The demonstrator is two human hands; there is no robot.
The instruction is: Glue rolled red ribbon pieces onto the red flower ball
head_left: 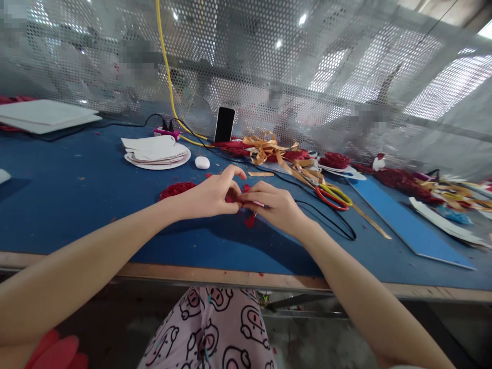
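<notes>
Above the blue tabletop, my left hand (213,195) and my right hand (277,206) meet at the fingertips. Both pinch at a small dark red piece (249,221), thin like fabric or foil, which shows below and behind my right fingers. Most of it is hidden by the fingers. My left thumb and fingers curl together, with the index finger arched up. Under my left wrist lies a dark red, crinkled bundle (177,189), partly covered by the forearm.
Behind my hands are a white oval case (202,163), stacked white card pieces (157,154) and a propped phone (225,124). Gold ribbon (269,148), orange-and-yellow-handled scissors (333,197) and a black cable (348,230) lie to the right, near a blue board (407,220). Perforated metal sheeting (246,66) stands behind.
</notes>
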